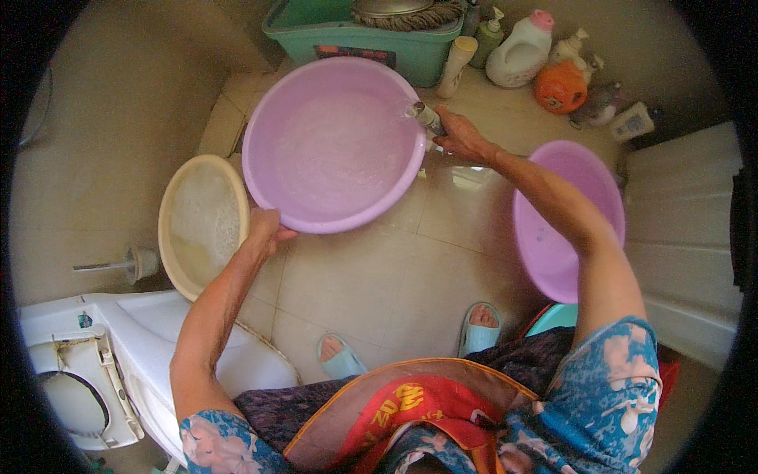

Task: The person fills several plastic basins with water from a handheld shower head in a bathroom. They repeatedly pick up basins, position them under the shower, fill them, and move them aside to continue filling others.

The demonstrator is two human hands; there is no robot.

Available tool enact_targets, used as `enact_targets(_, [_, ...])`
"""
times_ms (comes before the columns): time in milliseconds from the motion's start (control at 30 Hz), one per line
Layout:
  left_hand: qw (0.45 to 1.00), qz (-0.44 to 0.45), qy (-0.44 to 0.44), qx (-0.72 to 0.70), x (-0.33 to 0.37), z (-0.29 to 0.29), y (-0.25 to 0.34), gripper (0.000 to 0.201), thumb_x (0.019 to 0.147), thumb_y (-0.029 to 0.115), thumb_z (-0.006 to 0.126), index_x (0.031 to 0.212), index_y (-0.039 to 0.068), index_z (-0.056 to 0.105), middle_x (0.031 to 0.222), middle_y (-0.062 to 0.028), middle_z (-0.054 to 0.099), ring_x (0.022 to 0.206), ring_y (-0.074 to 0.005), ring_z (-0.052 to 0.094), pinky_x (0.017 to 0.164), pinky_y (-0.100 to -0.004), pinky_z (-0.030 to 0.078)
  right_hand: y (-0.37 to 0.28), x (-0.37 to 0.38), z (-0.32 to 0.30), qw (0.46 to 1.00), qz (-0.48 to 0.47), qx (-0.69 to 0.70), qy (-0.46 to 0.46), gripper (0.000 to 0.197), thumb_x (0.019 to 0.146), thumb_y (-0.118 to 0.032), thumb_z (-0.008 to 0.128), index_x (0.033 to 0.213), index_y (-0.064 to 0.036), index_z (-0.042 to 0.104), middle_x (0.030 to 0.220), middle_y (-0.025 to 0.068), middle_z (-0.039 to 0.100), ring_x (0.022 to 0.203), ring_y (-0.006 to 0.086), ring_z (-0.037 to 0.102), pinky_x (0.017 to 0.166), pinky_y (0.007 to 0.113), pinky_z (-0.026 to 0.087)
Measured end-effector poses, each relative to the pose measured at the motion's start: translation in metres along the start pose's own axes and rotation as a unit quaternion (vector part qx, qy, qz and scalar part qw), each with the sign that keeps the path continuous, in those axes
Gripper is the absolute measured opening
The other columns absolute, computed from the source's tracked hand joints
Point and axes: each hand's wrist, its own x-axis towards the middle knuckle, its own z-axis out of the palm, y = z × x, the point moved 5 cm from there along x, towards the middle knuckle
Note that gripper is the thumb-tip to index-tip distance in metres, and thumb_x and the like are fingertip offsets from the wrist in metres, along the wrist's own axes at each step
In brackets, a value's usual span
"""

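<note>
A large light-purple basin (pixel 264 158) holds shallow, slightly foamy water. My left hand (pixel 267 226) is closed on its near-left rim, with some of the fingers hidden. At the far-right rim, my right hand (pixel 462 136) is closed around a short grey water nozzle (pixel 427 118), whose tip points into the basin. Water splashes at that tip. A cream-yellow basin (pixel 167 217) with cloudy, sudsy water stands beside my left wrist. Whether the large basin rests on the floor or is lifted is hard to tell.
Behind the basin stands a green mop bucket (pixel 426 67). Several bottles, including a white jug (pixel 519 51) and an orange bottle (pixel 561 84), line the far wall. Another purple basin (pixel 557 237) lies right; a toilet (pixel 75 387) and toilet brush (pixel 141 263) are left. The tiled floor (pixel 355 276) looks wet.
</note>
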Motion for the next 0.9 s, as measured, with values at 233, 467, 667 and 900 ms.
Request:
enact_targets(233, [0.998, 0.034, -0.007, -0.052, -0.002, -0.001, -0.016, 0.032, 0.091, 0.008, 0.036, 0.113, -0.014, 0.044, 0.100, -0.0239, 0.057, 0.079, -0.0298, 0.063, 0.056, -0.0352, 0.059, -0.014, -0.007, -0.003, 0.998, -0.047, 0.037, 0.030, 0.057, 0.072, -0.008, 0.061, 0.122, 0.0040, 0.038, 0.110, 0.0272, 0.055, 0.101, 0.0439, 0.052, 0.089, 0.047, 0.041])
enact_targets(467, [0.997, 0.032, -0.033, -0.054, -0.010, 0.000, -0.009, 0.032, 0.092, 0.010, 0.035, 0.116, -0.012, 0.041, 0.104, -0.0232, 0.055, 0.081, -0.0302, 0.062, 0.060, -0.0357, 0.059, -0.014, -0.012, -0.006, 0.999, -0.015, -0.024, 0.023, 0.051, 0.074, -0.007, 0.060, 0.119, 0.0017, 0.038, 0.101, 0.0285, 0.057, 0.095, 0.0433, 0.055, 0.082, 0.049, 0.043])
enact_targets(667, [0.998, 0.031, -0.041, -0.026, -0.006, -0.004, -0.013, 0.033, 0.093, 0.012, 0.037, 0.115, -0.012, 0.041, 0.104, -0.0231, 0.054, 0.080, -0.0300, 0.061, 0.060, -0.0364, 0.059, -0.016, -0.014, -0.011, 1.000, -0.011, -0.008, 0.024, 0.060, 0.073, -0.008, 0.061, 0.127, -0.0040, 0.035, 0.102, 0.0270, 0.057, 0.096, 0.0417, 0.055, 0.082, 0.048, 0.044])
enact_targets(900, [0.999, 0.030, -0.032, -0.031, 0.001, -0.006, -0.018, 0.034, 0.093, 0.013, 0.038, 0.116, -0.012, 0.040, 0.103, -0.0240, 0.054, 0.078, -0.0296, 0.062, 0.056, -0.0358, 0.059, -0.019, -0.011, -0.010, 0.998, -0.051, -0.020, 0.020, 0.062, 0.074, -0.010, 0.062, 0.129, -0.0022, 0.033, 0.113, 0.0279, 0.052, 0.104, 0.0421, 0.052, 0.090, 0.047, 0.041])
